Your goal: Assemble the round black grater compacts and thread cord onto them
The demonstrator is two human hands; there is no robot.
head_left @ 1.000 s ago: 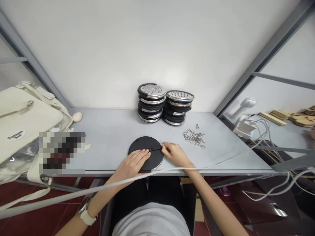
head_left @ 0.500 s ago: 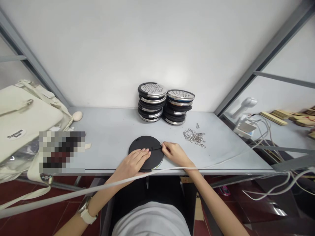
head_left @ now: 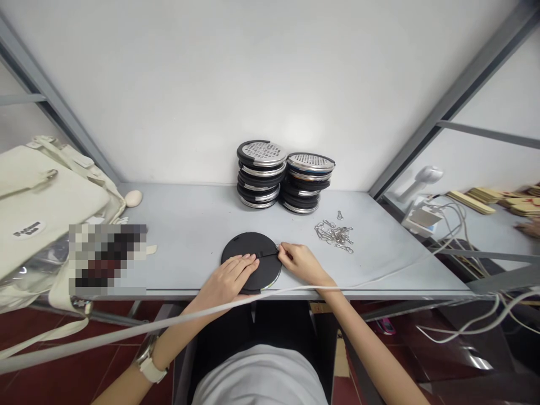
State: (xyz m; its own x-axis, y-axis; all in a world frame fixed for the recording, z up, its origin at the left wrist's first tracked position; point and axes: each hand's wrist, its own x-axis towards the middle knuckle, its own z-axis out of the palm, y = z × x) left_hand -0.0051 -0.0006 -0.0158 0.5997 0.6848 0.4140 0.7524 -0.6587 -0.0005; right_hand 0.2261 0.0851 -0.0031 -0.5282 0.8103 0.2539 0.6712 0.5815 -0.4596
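A black round disc (head_left: 242, 244) lies flat near the table's front edge, with a band across its middle. My left hand (head_left: 231, 275) rests on its left part, fingers lying flat together. At the disc's right edge my right hand (head_left: 300, 261) pinches a small metal clip (head_left: 278, 247) at the end of the band. Right of that hand lies a pile of metal clips (head_left: 333, 232). Behind the disc stand two stacks of round discs, a left stack (head_left: 261, 174) and a right stack (head_left: 307, 183), with perforated silver faces on top.
A white cable (head_left: 181, 319) runs across in front of the table edge, over my forearms. A cream bag (head_left: 54, 208) and a round pale object (head_left: 134, 198) are at the left. Beyond the right frame are a power strip (head_left: 422, 218) and wooden pieces (head_left: 472, 201).
Both hands keep nearly the same pose on the disc and clip. At the far right edge, a blurred hand has come into view by the wooden pieces.
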